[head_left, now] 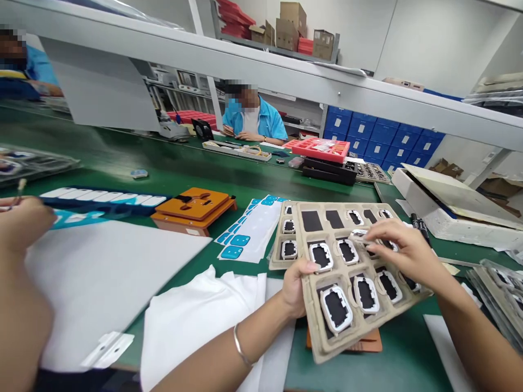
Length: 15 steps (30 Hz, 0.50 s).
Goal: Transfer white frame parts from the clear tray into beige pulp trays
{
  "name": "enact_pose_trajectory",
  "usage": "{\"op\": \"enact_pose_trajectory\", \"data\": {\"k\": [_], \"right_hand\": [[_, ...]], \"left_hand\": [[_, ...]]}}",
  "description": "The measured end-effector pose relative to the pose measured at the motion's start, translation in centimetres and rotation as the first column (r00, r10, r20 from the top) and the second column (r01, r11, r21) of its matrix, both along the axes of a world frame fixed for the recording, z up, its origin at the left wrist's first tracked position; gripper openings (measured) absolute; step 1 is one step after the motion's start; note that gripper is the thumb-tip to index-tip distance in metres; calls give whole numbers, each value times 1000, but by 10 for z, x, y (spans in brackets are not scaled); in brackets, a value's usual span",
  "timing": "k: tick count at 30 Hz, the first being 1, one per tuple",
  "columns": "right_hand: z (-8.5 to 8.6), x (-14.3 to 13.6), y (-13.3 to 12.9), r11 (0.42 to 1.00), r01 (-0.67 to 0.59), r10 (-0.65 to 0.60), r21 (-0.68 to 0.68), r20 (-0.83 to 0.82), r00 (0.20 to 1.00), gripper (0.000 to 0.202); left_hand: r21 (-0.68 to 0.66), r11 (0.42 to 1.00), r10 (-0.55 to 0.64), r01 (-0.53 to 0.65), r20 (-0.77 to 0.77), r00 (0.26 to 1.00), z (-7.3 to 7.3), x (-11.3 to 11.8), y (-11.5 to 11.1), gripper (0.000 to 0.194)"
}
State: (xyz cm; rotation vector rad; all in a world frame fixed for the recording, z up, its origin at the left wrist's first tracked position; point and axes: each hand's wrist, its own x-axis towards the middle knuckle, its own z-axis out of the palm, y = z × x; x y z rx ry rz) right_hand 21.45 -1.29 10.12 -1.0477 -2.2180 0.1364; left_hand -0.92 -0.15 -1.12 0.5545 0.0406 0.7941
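Note:
My left hand (297, 287), with a bangle on the wrist, grips the near left edge of a beige moulded tray (321, 348), which it holds tilted above the table. White rounded-square watch-case-like frames (336, 309) sit in many of its pockets; a few pockets show only a dark pad (312, 221). My right hand (404, 249) pinches one white frame (359, 234) between thumb and fingers over the tray's middle row. A second beige tray (281, 265) with similar frames lies partly hidden behind the held one. Under it, an orange block (371, 343) shows in part.
Another person's hand (20, 223) holds a thin stick at the left, beside a white sheet (118, 267). An orange fixture (200, 204), a sheet of blue stickers (255, 228) and a white cloth (200, 321) lie nearby. A white foam box (457, 223) stands right; a co-worker (265, 120) sits opposite.

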Motion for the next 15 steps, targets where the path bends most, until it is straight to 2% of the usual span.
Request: {"op": "enact_pose_trajectory", "data": {"k": [3, 9, 12, 15], "right_hand": [[-10, -1, 0, 999, -35, 37, -23, 57, 998, 14], [-18, -4, 10, 1000, 7, -6, -9, 24, 1000, 7], [-23, -4, 14, 1000, 4, -5, 13, 20, 1000, 14], [-25, -5, 13, 998, -32, 30, 58, 34, 999, 14]], "left_hand": [[42, 998, 37, -36, -13, 999, 4, -2, -2, 39], [77, 994, 74, -73, -14, 997, 4, -3, -3, 41], [85, 993, 80, -77, -30, 996, 2, -3, -3, 51], [29, 995, 96, -94, -65, 993, 5, -3, -5, 70]]}}
